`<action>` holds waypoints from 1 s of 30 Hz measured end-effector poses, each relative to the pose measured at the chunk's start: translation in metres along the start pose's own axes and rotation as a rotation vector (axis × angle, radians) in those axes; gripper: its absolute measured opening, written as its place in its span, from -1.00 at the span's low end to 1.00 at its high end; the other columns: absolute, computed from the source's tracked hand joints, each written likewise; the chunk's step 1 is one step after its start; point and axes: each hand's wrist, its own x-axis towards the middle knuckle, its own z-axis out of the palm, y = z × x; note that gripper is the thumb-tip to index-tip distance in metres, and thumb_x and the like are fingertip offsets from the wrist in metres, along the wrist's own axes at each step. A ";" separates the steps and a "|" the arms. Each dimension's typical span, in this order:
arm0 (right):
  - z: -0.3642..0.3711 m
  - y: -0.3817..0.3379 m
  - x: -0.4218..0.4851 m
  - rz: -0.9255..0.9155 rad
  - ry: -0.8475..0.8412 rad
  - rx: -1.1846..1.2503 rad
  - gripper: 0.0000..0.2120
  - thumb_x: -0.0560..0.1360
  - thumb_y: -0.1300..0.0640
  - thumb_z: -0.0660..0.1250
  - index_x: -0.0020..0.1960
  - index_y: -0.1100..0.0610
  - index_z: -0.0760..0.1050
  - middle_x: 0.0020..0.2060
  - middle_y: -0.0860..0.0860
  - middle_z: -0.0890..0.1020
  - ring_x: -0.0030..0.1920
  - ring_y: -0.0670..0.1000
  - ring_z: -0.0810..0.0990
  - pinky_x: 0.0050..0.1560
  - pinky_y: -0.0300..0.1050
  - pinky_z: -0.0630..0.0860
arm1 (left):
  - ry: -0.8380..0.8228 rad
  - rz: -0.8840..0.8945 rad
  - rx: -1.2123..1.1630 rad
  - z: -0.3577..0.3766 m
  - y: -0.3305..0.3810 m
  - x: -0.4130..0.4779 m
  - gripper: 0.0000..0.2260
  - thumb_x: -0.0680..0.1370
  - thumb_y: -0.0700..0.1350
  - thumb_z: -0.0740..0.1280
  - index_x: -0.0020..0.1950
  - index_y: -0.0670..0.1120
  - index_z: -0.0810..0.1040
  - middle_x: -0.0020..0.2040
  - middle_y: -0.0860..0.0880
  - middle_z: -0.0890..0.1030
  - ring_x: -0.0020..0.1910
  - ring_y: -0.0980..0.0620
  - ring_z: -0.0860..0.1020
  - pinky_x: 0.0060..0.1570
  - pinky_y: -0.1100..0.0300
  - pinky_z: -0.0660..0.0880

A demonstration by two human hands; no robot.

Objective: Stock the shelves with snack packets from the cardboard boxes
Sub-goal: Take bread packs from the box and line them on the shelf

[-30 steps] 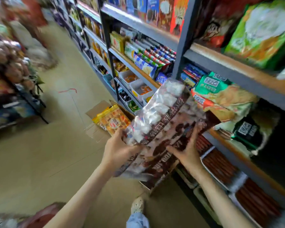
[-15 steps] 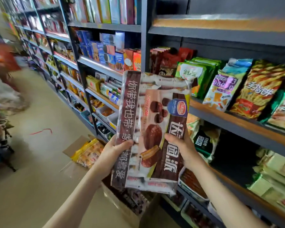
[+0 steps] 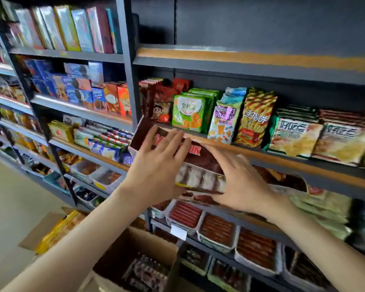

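Head view: cardboard box holds dark packets, second box yellow ones; we press brown snack packets at the shelf edge, left hand and right hand flat-fingered on top, close together

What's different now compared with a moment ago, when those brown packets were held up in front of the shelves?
The brown packets went from upright to tipped flat and are being pushed forward under the shelf edge. The left hand and right hand stopped gripping the lower edges and now press on top with spread fingers. Same packets, and the cardboard box is still on the floor.
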 end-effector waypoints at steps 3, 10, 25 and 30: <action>-0.041 0.018 -0.032 0.053 0.028 -0.162 -0.06 0.39 -0.19 0.44 0.55 -0.08 -0.08 0.49 -0.12 0.19 0.39 -0.14 0.07 0.34 -0.22 -0.03 | 0.138 0.155 -0.134 -0.004 0.028 0.031 -0.16 0.19 0.35 0.50 0.21 -0.26 0.50 0.02 -0.17 0.59 0.01 -0.20 0.58 0.13 -0.07 0.46; -0.151 0.062 -0.131 0.266 0.144 -0.583 0.04 0.20 0.09 0.59 0.51 0.06 0.07 0.30 0.01 0.43 0.27 -0.01 0.27 0.29 -0.12 0.03 | 0.426 0.216 -0.363 -0.060 0.138 0.104 -0.27 0.18 0.23 0.55 0.13 -0.20 0.44 -0.10 -0.14 0.54 -0.11 -0.19 0.49 0.04 0.03 0.32; -0.373 0.177 -0.420 0.387 0.710 -1.210 -0.40 0.16 0.40 0.25 0.21 0.30 0.36 0.00 0.25 0.56 0.03 0.18 0.39 0.12 0.04 0.21 | 1.098 0.310 -0.514 -0.272 0.445 0.222 -0.72 0.51 -0.31 0.12 0.13 -0.22 0.54 -0.07 -0.14 0.56 -0.07 -0.13 0.43 0.00 0.04 0.44; -0.418 0.231 -0.467 0.347 0.791 -1.280 -0.47 0.28 0.38 0.11 0.25 0.33 0.38 0.04 0.23 0.56 0.09 0.19 0.42 0.21 0.00 0.14 | 1.151 0.340 -0.464 -0.310 0.508 0.270 -0.74 0.51 -0.32 0.15 0.15 -0.22 0.51 -0.02 -0.15 0.57 -0.03 -0.15 0.52 0.01 0.04 0.45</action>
